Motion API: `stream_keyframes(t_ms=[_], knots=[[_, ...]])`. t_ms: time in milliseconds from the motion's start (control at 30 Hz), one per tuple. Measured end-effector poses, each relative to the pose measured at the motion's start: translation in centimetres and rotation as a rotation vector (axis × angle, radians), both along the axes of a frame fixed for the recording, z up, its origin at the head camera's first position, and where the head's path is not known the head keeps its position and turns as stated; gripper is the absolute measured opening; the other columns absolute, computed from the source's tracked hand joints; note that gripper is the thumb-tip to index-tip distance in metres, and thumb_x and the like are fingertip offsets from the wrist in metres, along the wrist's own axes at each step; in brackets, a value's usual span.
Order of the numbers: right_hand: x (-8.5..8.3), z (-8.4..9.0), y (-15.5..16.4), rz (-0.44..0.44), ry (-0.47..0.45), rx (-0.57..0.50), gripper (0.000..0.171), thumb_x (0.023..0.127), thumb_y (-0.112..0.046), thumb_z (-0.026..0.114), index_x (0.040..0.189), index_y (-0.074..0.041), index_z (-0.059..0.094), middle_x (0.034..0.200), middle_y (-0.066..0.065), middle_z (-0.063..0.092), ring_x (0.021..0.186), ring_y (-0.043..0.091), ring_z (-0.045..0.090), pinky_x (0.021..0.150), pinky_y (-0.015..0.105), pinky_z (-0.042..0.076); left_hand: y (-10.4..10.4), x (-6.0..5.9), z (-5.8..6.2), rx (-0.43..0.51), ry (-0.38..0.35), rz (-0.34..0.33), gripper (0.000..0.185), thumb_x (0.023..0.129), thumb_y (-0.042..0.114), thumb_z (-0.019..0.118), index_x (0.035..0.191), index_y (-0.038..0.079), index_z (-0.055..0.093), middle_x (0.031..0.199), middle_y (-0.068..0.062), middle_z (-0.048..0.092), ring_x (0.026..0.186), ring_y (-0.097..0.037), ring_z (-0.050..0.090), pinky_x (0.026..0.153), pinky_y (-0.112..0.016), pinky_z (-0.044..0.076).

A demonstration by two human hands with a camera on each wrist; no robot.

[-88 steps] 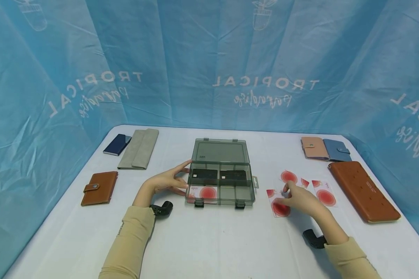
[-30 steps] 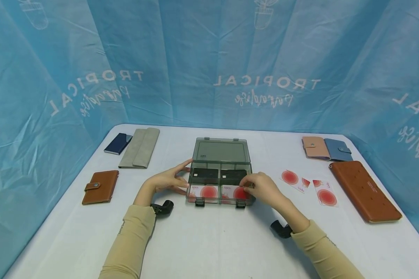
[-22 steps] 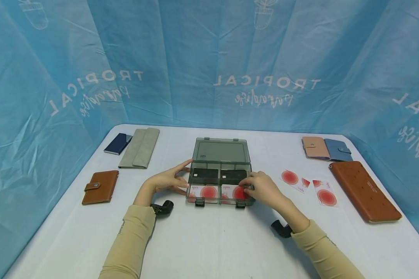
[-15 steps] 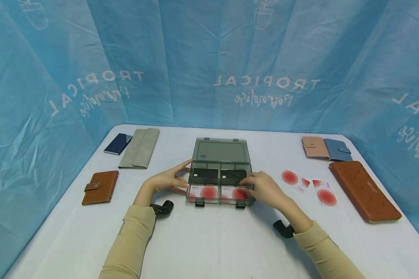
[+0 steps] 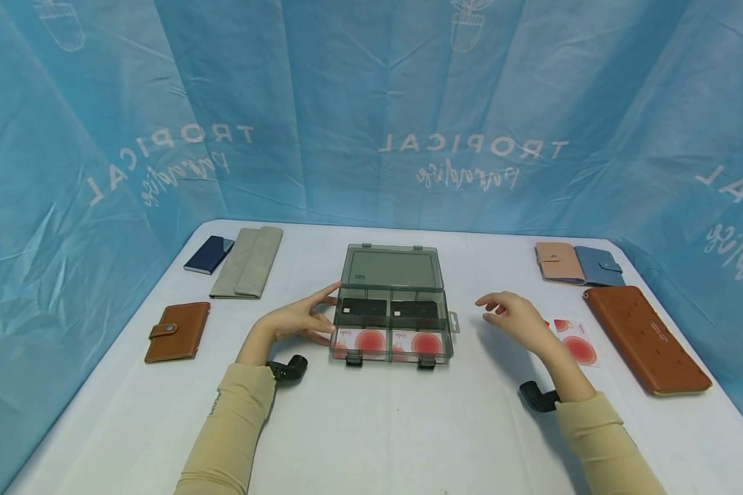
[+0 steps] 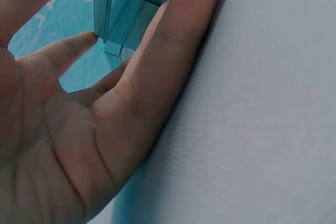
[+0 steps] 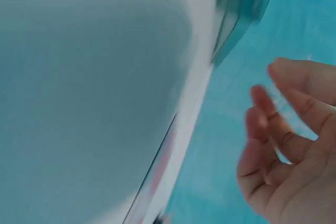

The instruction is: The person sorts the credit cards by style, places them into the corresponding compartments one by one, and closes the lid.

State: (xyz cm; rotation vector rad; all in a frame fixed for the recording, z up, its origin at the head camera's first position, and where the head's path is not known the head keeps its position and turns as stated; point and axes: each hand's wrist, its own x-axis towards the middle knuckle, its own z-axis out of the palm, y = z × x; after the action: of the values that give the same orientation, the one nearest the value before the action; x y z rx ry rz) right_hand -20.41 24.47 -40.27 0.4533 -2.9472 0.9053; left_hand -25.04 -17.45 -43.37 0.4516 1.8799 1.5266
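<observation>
A grey translucent divided box (image 5: 393, 268) lies at mid-table with its lid folded back. Two black cards, one on the left (image 5: 363, 309) and one on the right (image 5: 415, 313), sit in its far compartments. Red-and-white cards, left (image 5: 356, 342) and right (image 5: 416, 342), fill the near ones. My left hand (image 5: 294, 322) steadies the box's left side, fingers extended against it; the left wrist view shows them at its wall (image 6: 126, 17). My right hand (image 5: 517, 322) hovers right of the box, fingers loosely bent, holding nothing. Beyond it lies a red-and-white card (image 5: 576, 344); another is almost wholly hidden behind the hand.
On the left lie a brown snap wallet (image 5: 177, 332), a grey folded wallet (image 5: 246, 263) and a navy card holder (image 5: 207, 254). At the right are a tan wallet (image 5: 559, 262), a blue one (image 5: 600, 267) and a long brown one (image 5: 648, 340). A blue curtain (image 5: 371, 137) hangs behind.
My right hand brought a red-and-white card from the table into the near right compartment, let it go, and moved back right. My left hand stays at the box.
</observation>
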Motion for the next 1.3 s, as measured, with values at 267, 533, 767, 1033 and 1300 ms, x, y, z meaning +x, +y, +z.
stream_keyframes(t_ms=[267,533,767,1033,1300], knots=[[-1.2,-0.8,3.4,-0.118,-0.138,0.183,0.042,0.084,-0.01,0.063,0.122,0.004,0.054,0.119,0.032,0.051,0.108,0.046,0.048,0.086,0.061,0.043,0.0,-0.1,-0.1,-0.006,-0.01,-0.008,0.096,0.083,0.004,0.067,0.15,0.027,0.002,0.149,-0.018,0.009,0.088,-0.021,0.06,0.082,-0.045,0.054],[-1.8,-0.8,3.6,-0.14,-0.29,0.301,0.064,0.076,-0.02,0.073,0.129,0.002,0.045,0.113,0.031,0.052,0.1,0.046,0.048,0.077,0.059,0.043,0.0,-0.1,-0.1,0.013,-0.016,-0.006,0.097,0.082,0.004,0.068,0.15,0.027,0.002,0.149,-0.02,0.007,0.087,-0.021,0.061,0.082,-0.047,0.053],[-2.3,-1.1,2.9,-0.102,-0.242,0.185,0.046,0.077,-0.013,0.071,0.116,0.006,0.056,0.1,0.023,0.053,0.088,0.034,0.052,0.074,0.047,0.048,0.1,-0.2,-0.2,0.009,-0.012,-0.003,0.097,0.083,0.004,0.067,0.15,0.026,0.002,0.149,-0.02,0.007,0.087,-0.021,0.061,0.082,-0.047,0.053],[-2.3,-0.2,1.8,-0.123,-0.246,-0.004,0.022,0.089,-0.008,0.057,0.108,0.003,0.056,0.104,0.023,0.058,0.091,0.031,0.054,0.076,0.041,0.052,0.1,-0.2,-0.3,0.007,-0.025,0.003,0.098,0.082,0.004,0.068,0.15,0.026,0.002,0.149,-0.02,0.007,0.087,-0.021,0.061,0.082,-0.047,0.053],[-1.5,2.3,-0.1,-0.183,-0.094,-0.119,0.031,0.09,-0.01,0.058,0.118,-0.002,0.049,0.106,0.023,0.057,0.092,0.033,0.054,0.067,0.041,0.054,0.0,-0.2,-0.2,0.007,-0.027,-0.001,0.099,0.082,0.005,0.069,0.15,0.029,0.001,0.149,-0.02,0.006,0.091,-0.022,0.062,0.083,-0.047,0.053]])
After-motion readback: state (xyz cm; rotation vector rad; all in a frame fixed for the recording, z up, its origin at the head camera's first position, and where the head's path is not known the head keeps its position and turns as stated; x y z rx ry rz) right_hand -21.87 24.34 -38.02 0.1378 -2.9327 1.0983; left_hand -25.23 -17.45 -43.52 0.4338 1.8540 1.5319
